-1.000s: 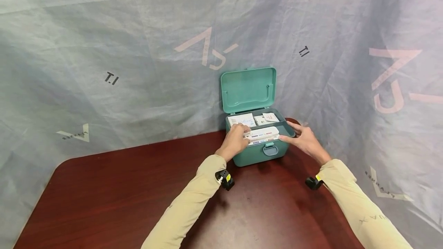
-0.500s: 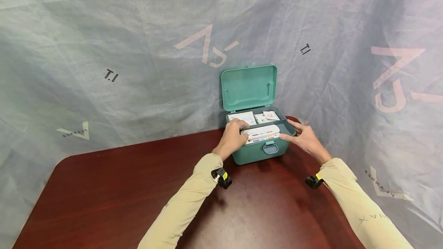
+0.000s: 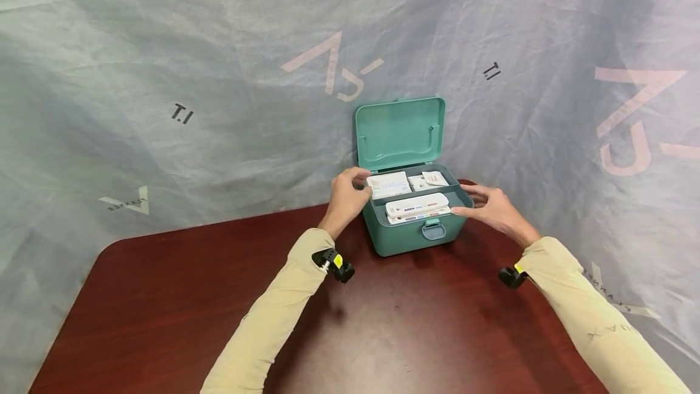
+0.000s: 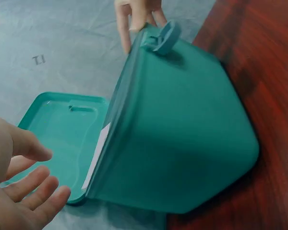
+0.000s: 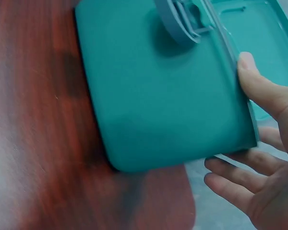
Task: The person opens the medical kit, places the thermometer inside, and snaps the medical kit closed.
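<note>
A teal first-aid box [image 3: 407, 239] stands on the table with its lid [image 3: 401, 132] raised. My left hand [image 3: 344, 196] is at the box's left rear corner, thumb and fingers apart; in the left wrist view these fingers [image 4: 33, 189] are loosely bent and hold nothing. At the right end, my right hand [image 3: 494, 208] spans the corner with thumb and fingers spread. The thumb [image 5: 259, 86] lies along the rim, while other fingers show beside the end wall. Two white slim cases [image 3: 418, 205] lie in the front compartment. A white packet with blue lettering [image 3: 389, 185] lies at the rear left.
Smaller white packets [image 3: 429, 180] fill the rear right compartment. A grey loop handle [image 3: 434, 231] hangs at the box front. The box stands near the back edge of the dark red table [image 3: 219, 297], with a grey printed curtain [image 3: 246, 108] behind and to the right.
My left hand has let go of the white cases and moved left and back to the box's rear left corner. The right hand has shifted slightly outward at the right end.
</note>
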A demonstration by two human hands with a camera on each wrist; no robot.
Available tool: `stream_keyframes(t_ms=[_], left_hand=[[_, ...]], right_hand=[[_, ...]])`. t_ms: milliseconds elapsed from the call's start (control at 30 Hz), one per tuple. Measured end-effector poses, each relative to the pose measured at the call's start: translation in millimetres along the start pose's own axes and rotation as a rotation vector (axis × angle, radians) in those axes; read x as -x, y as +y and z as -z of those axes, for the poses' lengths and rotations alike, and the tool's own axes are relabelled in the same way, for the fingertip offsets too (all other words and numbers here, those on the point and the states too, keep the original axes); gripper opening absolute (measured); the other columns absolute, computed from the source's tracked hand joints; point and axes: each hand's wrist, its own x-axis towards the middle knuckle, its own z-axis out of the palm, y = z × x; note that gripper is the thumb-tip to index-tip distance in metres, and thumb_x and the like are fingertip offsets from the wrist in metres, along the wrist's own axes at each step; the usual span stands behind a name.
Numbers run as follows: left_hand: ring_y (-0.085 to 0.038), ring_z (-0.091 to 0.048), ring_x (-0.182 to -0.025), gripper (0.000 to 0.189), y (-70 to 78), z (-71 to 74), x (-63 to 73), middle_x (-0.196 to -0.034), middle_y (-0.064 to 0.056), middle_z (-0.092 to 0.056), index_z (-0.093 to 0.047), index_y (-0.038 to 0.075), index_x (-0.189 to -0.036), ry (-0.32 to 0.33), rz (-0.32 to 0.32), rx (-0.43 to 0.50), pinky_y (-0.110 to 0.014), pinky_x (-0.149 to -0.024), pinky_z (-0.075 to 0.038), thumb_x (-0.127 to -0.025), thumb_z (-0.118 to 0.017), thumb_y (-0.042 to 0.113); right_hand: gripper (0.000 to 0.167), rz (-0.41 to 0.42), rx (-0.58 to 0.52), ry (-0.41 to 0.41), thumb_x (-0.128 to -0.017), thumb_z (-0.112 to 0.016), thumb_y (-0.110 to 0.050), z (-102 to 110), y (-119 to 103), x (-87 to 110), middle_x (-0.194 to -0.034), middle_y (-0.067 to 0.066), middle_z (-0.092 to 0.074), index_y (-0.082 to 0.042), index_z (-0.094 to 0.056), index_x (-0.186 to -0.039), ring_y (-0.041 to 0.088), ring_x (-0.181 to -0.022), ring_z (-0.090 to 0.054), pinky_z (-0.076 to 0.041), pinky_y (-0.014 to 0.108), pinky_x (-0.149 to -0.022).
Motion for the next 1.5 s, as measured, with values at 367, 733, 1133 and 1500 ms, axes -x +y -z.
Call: stream_keyframes(t_ms=[367,733,1133,1500], left_hand=[[-0.024,-0.059,-0.099,0.03,11.0,34.2,-33.1,-0.106,-0.009,-0.065,-0.066,0.006,-0.111,0.115,0.04,-0.035,-0.035,-0.081,-0.049,-0.081,-0.063,0.002],[-0.021,-0.06,-0.101,0.031,12.1,51.1,-53.3,-0.112,-0.012,-0.064,-0.064,0.005,-0.116,0.155,0.035,-0.051,-0.033,-0.085,-0.048,-0.085,-0.061,0.006],[-0.021,-0.052,-0.115,0.049,11.9,42.2,-58.4,-0.133,-0.005,-0.052,-0.049,0.013,-0.136,-0.009,0.137,-0.034,-0.034,-0.086,-0.048,-0.088,-0.061,0.015],[-0.023,-0.039,-0.131,0.069,17.8,26.6,-62.8,-0.149,-0.007,-0.034,-0.024,0.019,-0.151,-0.191,0.174,-0.011,-0.04,-0.097,-0.042,-0.091,-0.058,0.018]], right_hand=[[0.065,0.022,0.028,0.07,-0.085,-0.068,-0.041,38.9,-32.2,-29.8,-0.127,0.022,-0.055,-0.002,-0.049,-0.134,0.034,-0.113,-0.056,-0.048,0.042,-0.088],[0.055,0.04,-0.051,0.157,-0.092,-0.061,-0.032,56.1,-68.7,-75.1,-0.124,0.025,-0.056,0.004,-0.05,-0.131,0.02,-0.094,-0.063,-0.054,0.029,-0.076],[0.065,-0.016,-0.177,0.157,-0.093,-0.06,-0.025,50.6,-87.6,-99.1,-0.143,0.023,-0.039,0.001,-0.031,-0.145,0.034,-0.124,-0.046,-0.045,0.042,-0.096],[0.069,-0.032,-0.276,0.143,-0.095,-0.056,-0.027,35.6,-101.8,-105.4,-0.149,0.021,-0.031,-0.002,-0.022,-0.149,0.033,-0.131,-0.038,-0.037,0.043,-0.103]])
